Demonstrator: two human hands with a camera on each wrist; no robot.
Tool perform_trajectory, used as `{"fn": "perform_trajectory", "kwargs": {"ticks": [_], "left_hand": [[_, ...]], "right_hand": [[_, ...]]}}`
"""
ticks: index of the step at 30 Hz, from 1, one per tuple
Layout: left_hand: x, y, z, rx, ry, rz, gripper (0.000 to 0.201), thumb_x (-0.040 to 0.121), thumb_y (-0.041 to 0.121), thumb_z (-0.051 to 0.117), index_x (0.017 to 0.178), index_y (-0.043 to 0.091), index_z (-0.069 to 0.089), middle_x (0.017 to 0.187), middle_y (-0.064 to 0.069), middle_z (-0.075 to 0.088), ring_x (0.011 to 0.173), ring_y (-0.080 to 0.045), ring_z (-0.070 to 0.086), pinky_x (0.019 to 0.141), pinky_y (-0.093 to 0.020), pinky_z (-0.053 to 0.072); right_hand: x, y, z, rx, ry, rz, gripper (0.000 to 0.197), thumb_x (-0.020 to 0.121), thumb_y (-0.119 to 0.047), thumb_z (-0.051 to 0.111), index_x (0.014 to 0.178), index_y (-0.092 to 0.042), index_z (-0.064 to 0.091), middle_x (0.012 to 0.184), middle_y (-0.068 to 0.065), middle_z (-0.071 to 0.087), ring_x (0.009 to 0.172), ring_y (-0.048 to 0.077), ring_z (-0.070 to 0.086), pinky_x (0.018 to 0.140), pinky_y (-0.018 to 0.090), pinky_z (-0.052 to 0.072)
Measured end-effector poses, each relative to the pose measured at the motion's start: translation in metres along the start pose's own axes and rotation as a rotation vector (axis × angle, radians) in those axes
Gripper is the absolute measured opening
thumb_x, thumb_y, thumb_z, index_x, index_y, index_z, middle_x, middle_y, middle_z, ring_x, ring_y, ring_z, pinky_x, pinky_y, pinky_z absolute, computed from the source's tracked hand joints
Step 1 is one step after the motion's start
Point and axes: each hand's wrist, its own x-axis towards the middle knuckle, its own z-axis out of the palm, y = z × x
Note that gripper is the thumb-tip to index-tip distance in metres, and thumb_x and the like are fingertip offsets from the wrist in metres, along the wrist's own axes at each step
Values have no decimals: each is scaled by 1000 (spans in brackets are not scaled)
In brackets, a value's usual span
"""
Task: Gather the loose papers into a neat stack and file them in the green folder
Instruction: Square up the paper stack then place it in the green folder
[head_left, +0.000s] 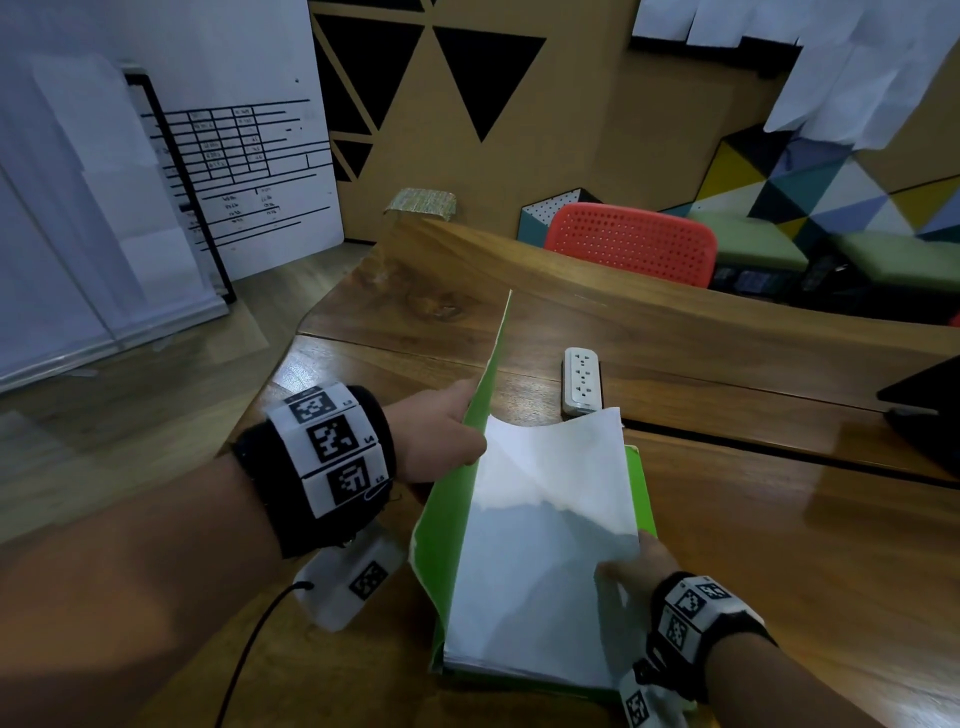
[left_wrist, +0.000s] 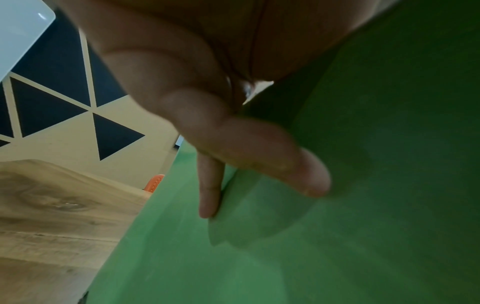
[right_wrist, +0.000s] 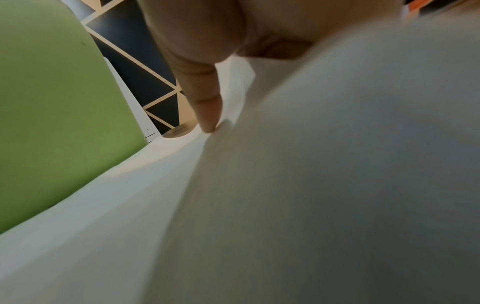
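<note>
**Paper stack lies inside the open green folder, both hands on it**

The green folder (head_left: 445, 519) lies open on the wooden worktop (head_left: 779, 545), near its front edge. Its front cover stands raised on the left, tilted up and away. The left hand (head_left: 441, 434) holds that cover by its outer edge: in the left wrist view the thumb (left_wrist: 272, 160) lies flat against the green surface and one finger (left_wrist: 209, 191) shows at the cover's edge, so the hand pinches the cover.

The stack of white papers (head_left: 540, 561) rests on the folder's lower half, with a strip of green showing along its right side and below its near edge. The near edge of the stack looks fairly even. The top sheets bend upward at the far end, and that far edge curves.

The right hand (head_left: 636, 571) is at the right edge of the papers, near the front corner. In the right wrist view a fingertip (right_wrist: 207, 121) presses into the white sheets, which bulge up close to the camera; the hand grasps the papers at that edge, though how many sheets it holds I cannot tell.

Beyond the folder a white power strip (head_left: 582, 382) lies on the worktop, just past the far edge of the papers. A red perforated chair (head_left: 631, 241) stands behind the worktop.
</note>
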Motion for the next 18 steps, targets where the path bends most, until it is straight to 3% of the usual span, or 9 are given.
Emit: {"fn": "perform_trajectory", "kwargs": {"ticks": [2,4,6,10,14,18], "left_hand": [[-1,0,-1,17,2,-5,75,59,24,44,133,21,35,115,-12,60,103,-30,60,88,-46,53],[0,0,-2,31,2,-11,75,56,25,43,131,20,37,114,-13,60,102,-31,61,87,-47,53],[0,-1,-4,34,6,-25,70,59,24,45,129,20,39,112,-13,61,100,-31,62,84,-43,55],[5,-4,-7,39,23,-49,53,79,8,48,130,18,39,115,-14,60,103,-30,60,84,-39,53],[7,-4,-6,30,13,-56,53,79,6,47,130,17,38,114,-15,60,102,-31,61,85,-41,54],[8,-1,-4,23,-3,-56,55,79,6,48,132,18,37,114,-16,60,102,-32,61,83,-41,53]], "right_hand": [[3,3,2,-46,24,6,47,77,-5,65,121,0,47,111,17,58,89,25,50,74,28,42],[2,3,3,-132,17,7,47,79,-6,61,123,-2,44,106,15,56,90,26,50,73,27,40],[-1,2,1,-215,-2,5,46,80,-9,59,123,-6,43,106,13,55,93,27,52,74,25,38],[-5,-2,-4,-324,-44,-6,52,80,-13,60,128,-11,41,123,12,57,103,26,55,77,24,41],[-10,-3,-7,-386,-47,-32,58,78,-15,62,132,-13,42,127,10,57,114,27,56,85,25,45],[-15,-6,-9,-387,-54,-63,72,76,-13,65,139,-18,33,127,13,55,115,30,55,92,30,47]]}}
